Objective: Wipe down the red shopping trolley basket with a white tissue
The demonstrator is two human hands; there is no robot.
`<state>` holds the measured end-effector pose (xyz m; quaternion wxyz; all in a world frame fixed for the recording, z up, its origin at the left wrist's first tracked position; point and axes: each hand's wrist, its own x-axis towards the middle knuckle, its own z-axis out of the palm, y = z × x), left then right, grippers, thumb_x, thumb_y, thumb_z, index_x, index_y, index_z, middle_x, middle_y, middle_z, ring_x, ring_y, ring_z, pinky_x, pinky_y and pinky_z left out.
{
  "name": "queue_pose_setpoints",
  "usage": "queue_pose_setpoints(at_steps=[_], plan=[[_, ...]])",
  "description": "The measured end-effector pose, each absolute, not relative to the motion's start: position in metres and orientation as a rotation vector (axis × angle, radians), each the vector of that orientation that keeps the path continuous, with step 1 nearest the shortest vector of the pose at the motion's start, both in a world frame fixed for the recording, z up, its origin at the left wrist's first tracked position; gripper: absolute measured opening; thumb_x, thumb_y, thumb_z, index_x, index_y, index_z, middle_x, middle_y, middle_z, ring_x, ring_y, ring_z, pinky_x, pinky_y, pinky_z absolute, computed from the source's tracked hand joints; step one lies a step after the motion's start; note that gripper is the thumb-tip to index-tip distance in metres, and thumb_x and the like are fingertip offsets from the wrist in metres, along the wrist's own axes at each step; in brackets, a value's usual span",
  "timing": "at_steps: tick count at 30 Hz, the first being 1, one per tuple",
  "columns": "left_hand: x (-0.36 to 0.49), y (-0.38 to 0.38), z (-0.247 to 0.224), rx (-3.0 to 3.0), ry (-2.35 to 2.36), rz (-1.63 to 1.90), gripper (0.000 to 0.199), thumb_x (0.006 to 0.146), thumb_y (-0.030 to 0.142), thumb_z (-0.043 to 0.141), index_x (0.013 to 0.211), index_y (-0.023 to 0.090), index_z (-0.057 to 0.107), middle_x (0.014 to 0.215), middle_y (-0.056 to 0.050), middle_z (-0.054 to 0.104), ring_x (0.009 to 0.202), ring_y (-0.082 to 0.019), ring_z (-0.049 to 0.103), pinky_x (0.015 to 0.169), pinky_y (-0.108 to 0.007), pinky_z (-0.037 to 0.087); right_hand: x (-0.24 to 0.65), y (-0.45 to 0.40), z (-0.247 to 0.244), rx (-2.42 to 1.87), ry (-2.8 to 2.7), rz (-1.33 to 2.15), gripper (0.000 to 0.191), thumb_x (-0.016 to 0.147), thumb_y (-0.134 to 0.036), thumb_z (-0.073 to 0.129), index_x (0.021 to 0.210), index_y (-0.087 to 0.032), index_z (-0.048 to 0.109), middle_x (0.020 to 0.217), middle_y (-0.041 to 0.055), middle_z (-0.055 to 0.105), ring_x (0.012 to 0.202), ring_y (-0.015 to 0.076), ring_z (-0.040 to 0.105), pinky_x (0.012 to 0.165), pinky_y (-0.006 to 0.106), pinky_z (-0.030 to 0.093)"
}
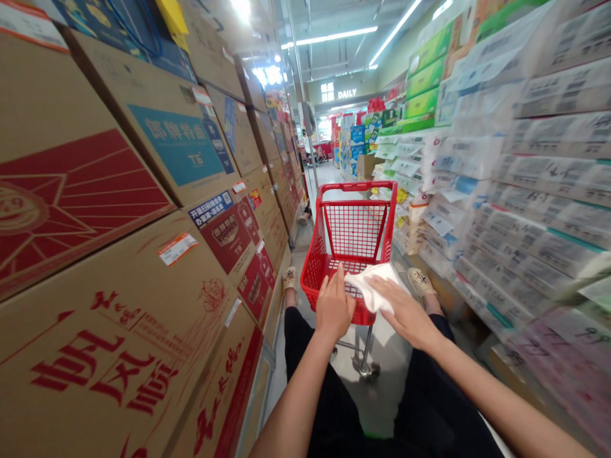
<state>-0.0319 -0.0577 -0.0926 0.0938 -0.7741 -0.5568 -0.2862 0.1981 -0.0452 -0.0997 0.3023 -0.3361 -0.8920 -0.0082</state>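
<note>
Supermarket aisle, narrowed by stacked cartons (186,143) at left and wrapped packs (539,178) at right. Between, a red shopping cart (310,286), with a white cloth (375,286) over the basket's near edge, toward its right corner. Right hand (398,305): fingers extended across the cloth; any pinch impossible to tell. Left hand (335,305): fingers extended, apparently empty, at the near left corner. Probably best: spread cloth evenly under palm, steady basket against rolling on caster (365,369), keep elbows off both stacks.
</note>
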Motion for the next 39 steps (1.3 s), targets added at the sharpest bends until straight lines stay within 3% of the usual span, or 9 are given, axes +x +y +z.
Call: queue_pose_setpoints(at_steps=[6, 12, 19, 23, 29, 39], plan=[[-0.039, -0.055, -0.094, -2.280, -1.665, -0.876, 0.084, 0.091, 0.013, 0.045, 0.164, 0.013, 0.003, 0.156, -0.013, 0.050, 0.143, -0.021, 0.050, 0.127, -0.045, 0.031, 0.203, -0.027, -0.091, -0.799, -2.506, -0.047, 0.067, 0.102, -0.030, 0.045, 0.164, -0.029, 0.020, 0.164, 0.0030, 0.039, 0.153, 0.0212, 0.033, 0.129, 0.052, 0.022], [-0.035, -0.055, -0.093, -2.275, -1.679, -0.892, 0.080, 0.092, 0.015, 0.046, 0.163, 0.008, 0.010, 0.155, -0.015, 0.051, 0.142, -0.020, 0.051, 0.128, -0.044, 0.029, 0.223, 0.024, -0.080, -1.135, -2.270, -0.120, 0.059, 0.104, -0.031, 0.038, 0.162, -0.021, 0.031, 0.159, 0.0097, 0.046, 0.148, 0.0246, 0.041, 0.126, 0.054, 0.030], [-0.042, -0.051, -0.097, -2.245, -1.675, -0.844, 0.077, 0.094, 0.016, 0.043, 0.163, 0.010, 0.010, 0.161, -0.014, 0.042, 0.149, -0.022, 0.042, 0.128, -0.048, 0.027, 0.189, -0.057, -0.107, -0.788, -2.517, -0.045, 0.072, 0.100, -0.027, 0.047, 0.165, -0.026, 0.016, 0.166, 0.0046, 0.033, 0.156, 0.0219, 0.026, 0.128, 0.051, 0.025], [-0.042, -0.051, -0.097, -2.267, -1.667, -0.817, 0.079, 0.093, 0.016, 0.044, 0.164, 0.012, 0.009, 0.163, -0.013, 0.040, 0.150, -0.022, 0.041, 0.128, -0.048, 0.027, 0.200, -0.038, -0.094, -0.751, -2.552, -0.095, 0.071, 0.100, -0.027, 0.049, 0.164, -0.029, 0.020, 0.164, 0.0037, 0.038, 0.153, 0.0216, 0.033, 0.129, 0.052, 0.023], [-0.036, -0.050, -0.096, -2.290, -1.662, -0.864, 0.081, 0.092, 0.014, 0.043, 0.164, 0.013, 0.007, 0.163, -0.012, 0.039, 0.151, -0.021, 0.039, 0.129, -0.048, 0.025, 0.216, 0.009, -0.085, -1.022, -2.316, -0.139, 0.062, 0.103, -0.026, 0.041, 0.163, -0.027, 0.025, 0.162, 0.0064, 0.042, 0.151, 0.0227, 0.037, 0.125, 0.055, 0.032], [-0.049, -0.043, -0.098, -2.296, -1.589, -0.915, 0.071, 0.105, 0.026, 0.036, 0.166, 0.020, -0.001, 0.170, -0.006, 0.025, 0.158, -0.020, 0.021, 0.130, -0.047, 0.022, 0.179, -0.049, -0.109, -0.884, -2.249, -0.080, 0.053, 0.099, -0.023, 0.047, 0.152, -0.017, 0.045, 0.147, 0.0134, 0.059, 0.146, 0.0256, 0.045, 0.125, 0.057, 0.033]])
